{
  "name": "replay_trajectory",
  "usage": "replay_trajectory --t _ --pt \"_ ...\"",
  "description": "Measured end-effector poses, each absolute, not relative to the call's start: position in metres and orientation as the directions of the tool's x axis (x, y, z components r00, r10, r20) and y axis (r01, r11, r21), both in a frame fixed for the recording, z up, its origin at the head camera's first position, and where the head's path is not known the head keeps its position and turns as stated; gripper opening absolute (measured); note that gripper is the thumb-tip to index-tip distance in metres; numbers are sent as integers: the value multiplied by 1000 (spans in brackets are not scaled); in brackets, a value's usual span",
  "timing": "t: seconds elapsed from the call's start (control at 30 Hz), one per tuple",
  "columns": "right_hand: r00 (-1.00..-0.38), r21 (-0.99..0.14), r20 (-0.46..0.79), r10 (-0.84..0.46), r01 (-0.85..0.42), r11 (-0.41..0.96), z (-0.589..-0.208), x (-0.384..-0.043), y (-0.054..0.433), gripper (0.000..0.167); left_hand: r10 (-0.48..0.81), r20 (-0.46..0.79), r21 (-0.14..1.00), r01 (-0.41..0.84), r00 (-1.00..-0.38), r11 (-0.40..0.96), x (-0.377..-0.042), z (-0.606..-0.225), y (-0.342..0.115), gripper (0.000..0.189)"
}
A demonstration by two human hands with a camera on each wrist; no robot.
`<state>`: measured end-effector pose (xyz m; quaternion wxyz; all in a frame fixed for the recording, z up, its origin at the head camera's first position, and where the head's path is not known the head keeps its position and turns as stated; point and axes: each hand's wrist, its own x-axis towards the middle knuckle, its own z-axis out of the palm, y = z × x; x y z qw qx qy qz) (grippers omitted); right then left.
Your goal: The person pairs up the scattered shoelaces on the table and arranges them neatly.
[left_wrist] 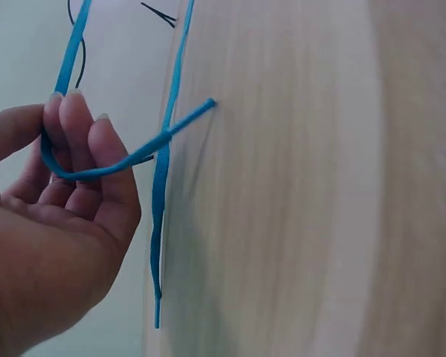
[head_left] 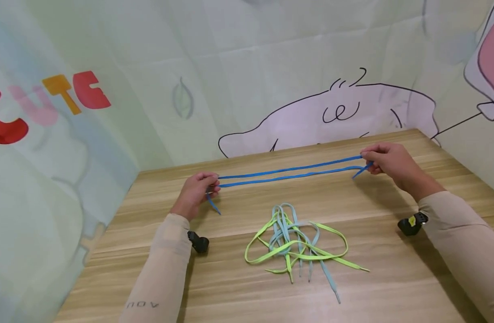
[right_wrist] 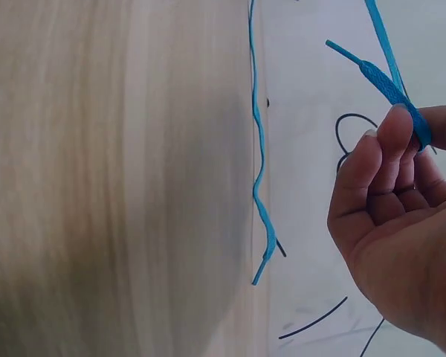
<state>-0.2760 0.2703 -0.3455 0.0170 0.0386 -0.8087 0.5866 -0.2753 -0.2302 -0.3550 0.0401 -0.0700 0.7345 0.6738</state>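
Note:
My left hand (head_left: 195,190) pinches one end of a flat blue shoelace (head_left: 291,169) between thumb and fingertips, its short tail hanging below. At the other end, my right hand (head_left: 394,165) pinches the same lace, and a tipped tail sticks out past the fingers. Between the two hands the lace runs nearly straight above the wooden table. A second blue shoelace (head_left: 291,178) stretches along just under it, lying on the tabletop; both wrist views show its loose tipped ends, clear of the fingers.
Nearer the body, a loose tangle of yellow-green laces (head_left: 323,257) and pale blue laces (head_left: 330,280) lies on the wooden table (head_left: 238,291). A printed cloth backdrop (head_left: 230,67) rises behind the table's far edge. Black wrist cameras are strapped to both sleeves.

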Motion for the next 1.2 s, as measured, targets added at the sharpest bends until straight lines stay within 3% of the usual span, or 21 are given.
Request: replay_trajectory --t 0.2,0.37,0.8,1.2 --pt "-995 -925 94 18 -80 371 -349 -279 272 37 -35 -166 981 -169 -985 91 -279 -349 -228 33" --pt "-994 -929 94 49 -70 363 -349 -281 273 38 -33 -158 986 -159 -987 48 -283 -347 -229 28" --pt "-994 -962 71 80 -47 271 -352 -290 274 38 -67 -233 945 -210 -970 -252 -282 -344 -233 27" --pt "-994 -953 65 89 -35 300 -357 -294 274 34 -101 -273 912 -224 -957 -344 -288 -348 -236 23"
